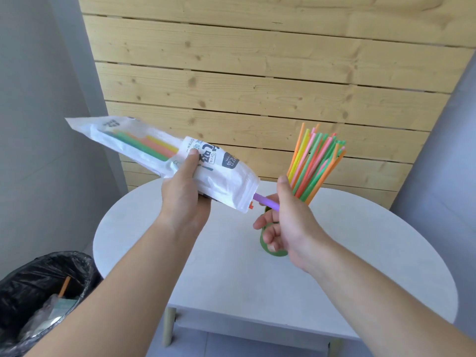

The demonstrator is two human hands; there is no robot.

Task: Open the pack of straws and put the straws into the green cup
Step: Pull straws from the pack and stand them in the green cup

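- Left hand (184, 199) clasps the straw pack (164, 161) above the white table (231, 279)
- Right hand (288, 222) pinches 1 purple straw (266, 201) at the pack's mouth, beside the green cup (275, 252)

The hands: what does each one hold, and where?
Left hand grips the straw pack mid-length; right hand pinches the purple straw by its protruding end.

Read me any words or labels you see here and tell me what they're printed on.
"Drink" in a small box on the straw pack.
"Straw" along the same pack, beside the left hand.
Large Chinese characters on the pack: partly hidden, not readable.
Dark badge near the pack's open end: too small to read.
Nothing else carries text.
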